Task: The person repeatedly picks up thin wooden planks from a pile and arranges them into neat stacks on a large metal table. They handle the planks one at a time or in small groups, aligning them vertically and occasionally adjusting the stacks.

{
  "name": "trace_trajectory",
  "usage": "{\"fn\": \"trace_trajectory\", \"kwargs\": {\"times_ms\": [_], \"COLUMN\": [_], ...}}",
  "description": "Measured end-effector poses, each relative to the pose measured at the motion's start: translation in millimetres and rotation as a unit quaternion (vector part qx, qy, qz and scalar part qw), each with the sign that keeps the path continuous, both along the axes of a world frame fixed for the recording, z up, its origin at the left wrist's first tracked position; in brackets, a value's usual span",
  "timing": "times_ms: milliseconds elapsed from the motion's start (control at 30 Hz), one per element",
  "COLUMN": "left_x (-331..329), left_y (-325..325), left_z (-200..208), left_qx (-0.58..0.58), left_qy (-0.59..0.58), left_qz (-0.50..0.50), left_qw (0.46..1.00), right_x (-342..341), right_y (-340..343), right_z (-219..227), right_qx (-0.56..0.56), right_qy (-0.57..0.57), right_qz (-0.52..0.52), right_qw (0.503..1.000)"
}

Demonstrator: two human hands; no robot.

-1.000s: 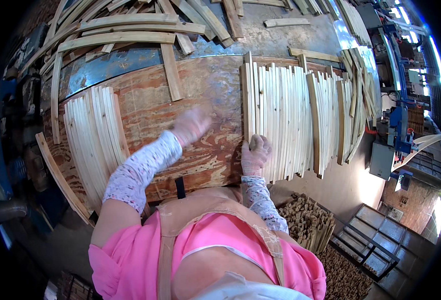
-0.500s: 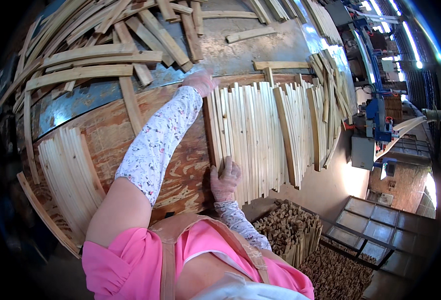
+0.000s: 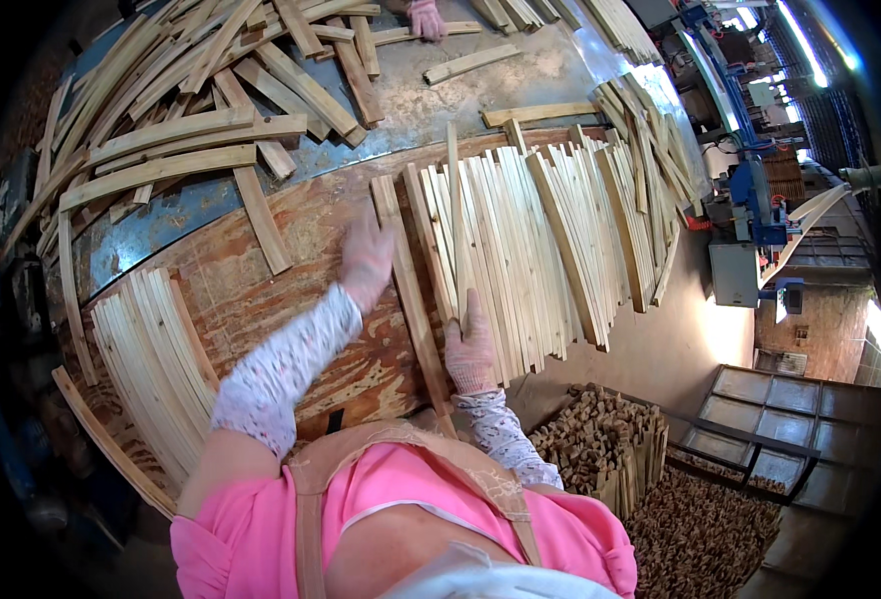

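The hands are apart, grips unclear: the left hand (image 3: 368,262) is beside a loose strip (image 3: 416,309) left of the pale row (image 3: 505,260), the right hand (image 3: 470,357) at the row's near end. Most strips there lie aligned; one slanting strip (image 3: 453,200) and the jumbled pile (image 3: 171,138) beyond, leftward, do not.

Bare plywood (image 3: 313,225) passable, slats (image 3: 508,260) rightward, left unclear

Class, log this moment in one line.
left hand: blurred, beside lone wooden strip; right hand: at near end of strip row; beyond: another person's hand
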State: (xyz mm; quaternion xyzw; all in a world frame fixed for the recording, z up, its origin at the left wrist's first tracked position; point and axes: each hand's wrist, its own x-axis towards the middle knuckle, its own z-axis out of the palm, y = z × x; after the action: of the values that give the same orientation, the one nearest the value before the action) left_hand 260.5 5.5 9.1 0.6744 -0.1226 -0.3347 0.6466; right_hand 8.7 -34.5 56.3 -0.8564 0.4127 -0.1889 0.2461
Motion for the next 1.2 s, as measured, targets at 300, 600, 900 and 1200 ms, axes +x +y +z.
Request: {"fn": "trace_trajectory", "kwargs": {"times_ms": [300,600,900,1200], "left_x": [-138,-154,-175,-154], "left_y": [35,19,45,189], "left_z": [-27,-67,30,80], "left_qx": [-0.031,-0.156,-0.126,0.213], "left_qy": [0.439,0.157,0.185,-0.178], "left_qz": [0.027,-0.072,0.069,0.26], "left_qw": [0.897,0.972,0.972,0.925], "right_x": [18,14,64,110], "right_y": [20,-30,-51,46], "right_z": [66,42,11,11], "right_qx": [0.099,0.336,0.399,0.523], "right_qy": [0.195,0.009,-0.093,-0.049], "right_qz": [-0.074,0.049,0.138,0.357], "right_qw": [0.973,0.94,0.902,0.772]}}
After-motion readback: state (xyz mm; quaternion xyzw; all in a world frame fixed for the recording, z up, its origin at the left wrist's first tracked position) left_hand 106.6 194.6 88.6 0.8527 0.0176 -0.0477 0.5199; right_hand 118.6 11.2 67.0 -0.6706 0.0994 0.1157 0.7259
